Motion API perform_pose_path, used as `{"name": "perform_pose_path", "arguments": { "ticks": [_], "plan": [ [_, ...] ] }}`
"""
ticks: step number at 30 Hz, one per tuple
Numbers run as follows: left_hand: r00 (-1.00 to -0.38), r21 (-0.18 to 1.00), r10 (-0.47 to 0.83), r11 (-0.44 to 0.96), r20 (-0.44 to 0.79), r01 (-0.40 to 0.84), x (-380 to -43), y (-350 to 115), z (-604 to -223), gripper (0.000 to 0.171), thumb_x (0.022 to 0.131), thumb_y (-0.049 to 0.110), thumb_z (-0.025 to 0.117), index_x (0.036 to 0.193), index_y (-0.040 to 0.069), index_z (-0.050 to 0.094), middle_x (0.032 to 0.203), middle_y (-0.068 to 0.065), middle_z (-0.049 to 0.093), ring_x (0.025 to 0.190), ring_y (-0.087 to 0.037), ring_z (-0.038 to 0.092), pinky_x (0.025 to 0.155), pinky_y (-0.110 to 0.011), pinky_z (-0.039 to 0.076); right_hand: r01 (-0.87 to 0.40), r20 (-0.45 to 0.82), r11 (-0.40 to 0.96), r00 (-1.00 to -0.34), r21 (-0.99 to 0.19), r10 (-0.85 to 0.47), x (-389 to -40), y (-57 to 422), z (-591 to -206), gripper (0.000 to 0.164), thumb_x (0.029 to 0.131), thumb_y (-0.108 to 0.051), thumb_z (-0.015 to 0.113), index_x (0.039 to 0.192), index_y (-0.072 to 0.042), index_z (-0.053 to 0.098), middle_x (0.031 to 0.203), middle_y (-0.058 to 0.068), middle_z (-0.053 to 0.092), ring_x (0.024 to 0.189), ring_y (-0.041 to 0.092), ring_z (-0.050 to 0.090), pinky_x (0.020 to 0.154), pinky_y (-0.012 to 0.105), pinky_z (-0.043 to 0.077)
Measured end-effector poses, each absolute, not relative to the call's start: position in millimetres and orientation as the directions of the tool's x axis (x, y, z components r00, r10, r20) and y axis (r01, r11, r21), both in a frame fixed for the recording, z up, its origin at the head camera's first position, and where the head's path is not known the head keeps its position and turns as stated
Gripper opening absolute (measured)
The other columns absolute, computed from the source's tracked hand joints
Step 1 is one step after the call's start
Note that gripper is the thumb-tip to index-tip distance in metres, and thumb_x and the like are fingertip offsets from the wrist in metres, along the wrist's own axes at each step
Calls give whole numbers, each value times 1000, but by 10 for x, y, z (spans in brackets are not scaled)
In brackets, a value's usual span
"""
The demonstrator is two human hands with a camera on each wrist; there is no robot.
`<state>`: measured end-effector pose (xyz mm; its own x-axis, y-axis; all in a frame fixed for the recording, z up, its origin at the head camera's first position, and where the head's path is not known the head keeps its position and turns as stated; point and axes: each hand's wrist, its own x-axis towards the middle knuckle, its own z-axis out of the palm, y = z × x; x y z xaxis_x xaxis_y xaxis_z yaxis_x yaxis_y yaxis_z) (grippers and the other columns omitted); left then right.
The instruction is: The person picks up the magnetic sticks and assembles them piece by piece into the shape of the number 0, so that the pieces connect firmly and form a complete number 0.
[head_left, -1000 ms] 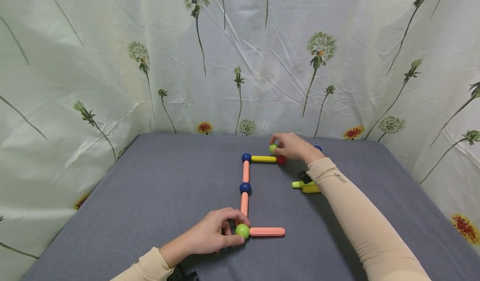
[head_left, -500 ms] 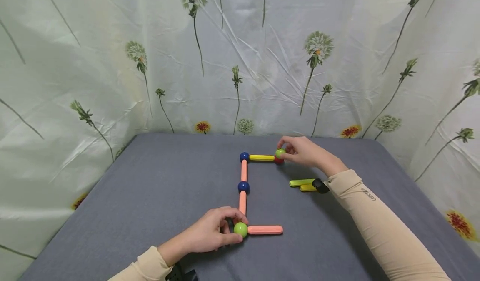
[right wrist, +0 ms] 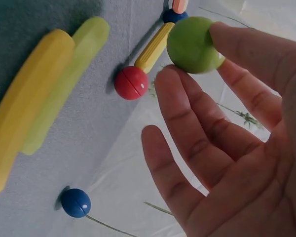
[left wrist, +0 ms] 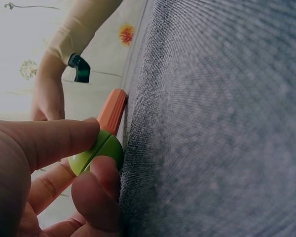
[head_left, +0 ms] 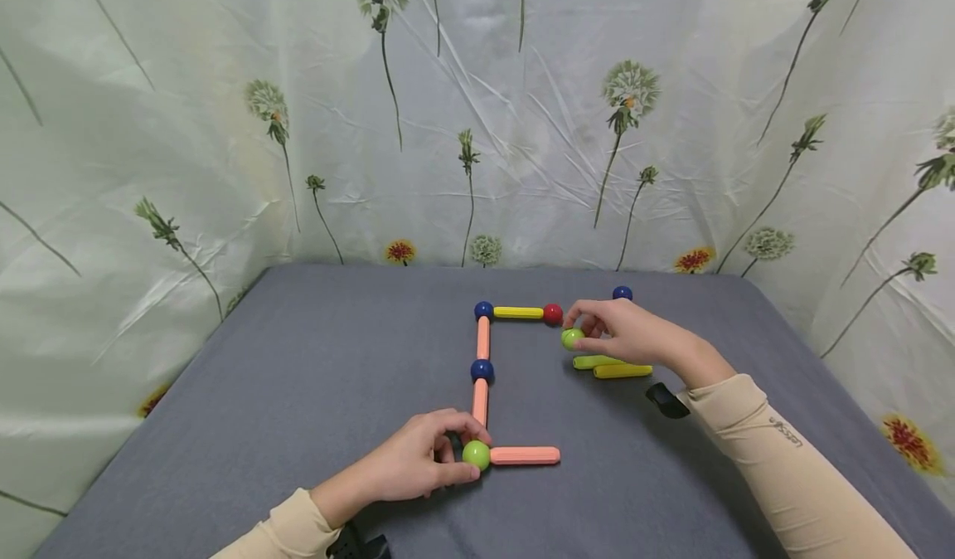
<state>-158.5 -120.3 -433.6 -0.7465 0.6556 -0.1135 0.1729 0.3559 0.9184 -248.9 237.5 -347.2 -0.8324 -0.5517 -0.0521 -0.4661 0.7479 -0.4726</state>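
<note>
My left hand (head_left: 418, 459) pinches a green ball (head_left: 476, 455) at the near corner of a chain of rods and balls. A coral rod (head_left: 525, 456) points right from this ball; another coral rod (head_left: 481, 401) leads away to a blue ball (head_left: 482, 370). Beyond it the chain continues to a far blue ball (head_left: 483, 310), a yellow rod (head_left: 518, 313) and a red ball (head_left: 553, 314) at its end. My right hand (head_left: 634, 332) holds a second green ball (right wrist: 191, 45) between thumb and fingers, apart from the red ball and raised off the table.
A yellow rod (right wrist: 29, 106) and a lime rod (right wrist: 71, 81) lie side by side below the right hand. One loose blue ball (head_left: 622, 293) sits near the back of the grey cloth-covered table (head_left: 336, 360). A flowered curtain (head_left: 418, 128) hangs behind.
My right hand, still holding its green ball, has come away from the red ball, nearer to me and to the right. The left hand keeps its place.
</note>
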Motion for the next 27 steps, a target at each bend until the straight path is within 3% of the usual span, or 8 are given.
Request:
{"name": "perform_pose_path", "arguments": {
  "ticks": [9, 27],
  "plan": [
    [-745, 918, 656, 357, -117, 171, -1578, -1197, -4321, 28, 97, 15, 82, 121, 25, 75, 109, -2, 65, 56, -9, 52, 46, -23, 44, -444, -129, 727, -802, -525, -583, -2206, 2476, -3511, 20, 102, -27, 76, 119, -20, 69, 94, -9, 71, 86, 8, 63, 75, 27, 53],
    [-749, 914, 650, 370, -127, 167, -1580, -1192, -4324, 28, 96, 15, 82, 121, 25, 74, 108, -2, 65, 56, -9, 52, 46, -23, 44, -405, -200, 657, -735, -636, -647, -1789, 2544, -3636, 18, 101, -33, 76, 115, -24, 69, 92, -11, 70, 86, 3, 65, 81, 25, 54]
  ]
}}
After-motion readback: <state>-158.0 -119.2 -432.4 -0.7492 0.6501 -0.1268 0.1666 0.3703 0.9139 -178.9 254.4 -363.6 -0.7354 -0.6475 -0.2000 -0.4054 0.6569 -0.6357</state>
